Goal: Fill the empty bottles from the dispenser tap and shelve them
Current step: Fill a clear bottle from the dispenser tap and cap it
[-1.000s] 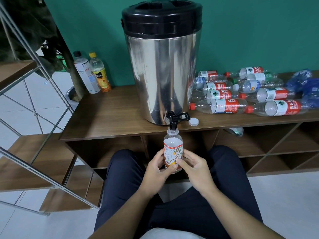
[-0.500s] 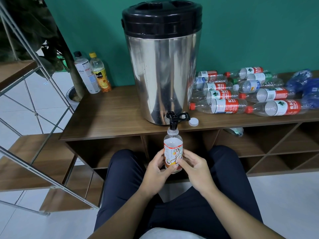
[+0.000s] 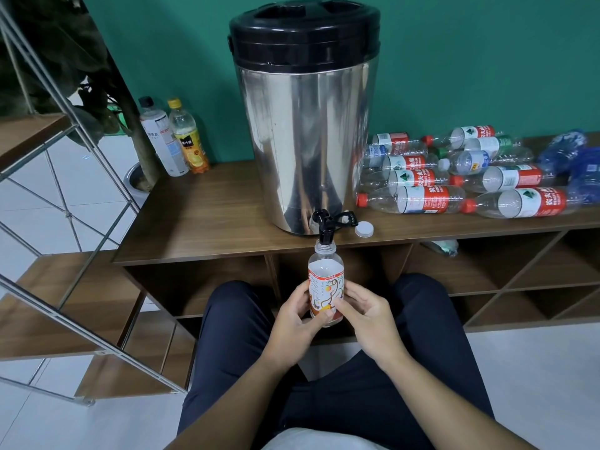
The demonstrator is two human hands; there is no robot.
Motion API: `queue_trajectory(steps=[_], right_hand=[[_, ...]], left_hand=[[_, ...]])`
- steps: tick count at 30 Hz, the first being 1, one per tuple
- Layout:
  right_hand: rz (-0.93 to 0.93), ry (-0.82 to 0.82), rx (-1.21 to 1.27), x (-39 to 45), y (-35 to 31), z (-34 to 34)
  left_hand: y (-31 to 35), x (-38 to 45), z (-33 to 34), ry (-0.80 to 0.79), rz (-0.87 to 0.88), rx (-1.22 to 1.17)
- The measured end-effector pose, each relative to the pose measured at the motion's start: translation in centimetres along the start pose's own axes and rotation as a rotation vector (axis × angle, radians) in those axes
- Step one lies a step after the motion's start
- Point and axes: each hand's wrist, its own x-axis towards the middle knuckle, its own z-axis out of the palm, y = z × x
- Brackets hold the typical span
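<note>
A tall steel dispenser (image 3: 305,131) with a black lid stands on the wooden cabinet top (image 3: 201,216). Its black tap (image 3: 326,224) juts over the front edge, lever turned to the right. Directly under the spout I hold a small clear bottle (image 3: 325,280) with an orange-and-white label, upright, uncapped, its mouth at the spout. My left hand (image 3: 293,323) grips its lower left side and my right hand (image 3: 363,315) grips its lower right side. A white cap (image 3: 364,229) lies on the top beside the tap.
Several empty red-capped and blue bottles (image 3: 461,177) lie in a pile right of the dispenser. Two capped bottles (image 3: 173,138) stand at the back left. Open shelf compartments (image 3: 487,274) run below the top. A metal stair rail (image 3: 65,196) rises at left.
</note>
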Motion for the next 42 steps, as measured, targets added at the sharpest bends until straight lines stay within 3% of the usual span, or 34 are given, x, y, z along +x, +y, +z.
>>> queue_trajectory(steps=[42], right_hand=[[0.019, 0.023, 0.005, 0.09, 0.11, 0.11]], left_hand=[[-0.64, 0.2, -0.26, 0.003, -0.014, 0.079]])
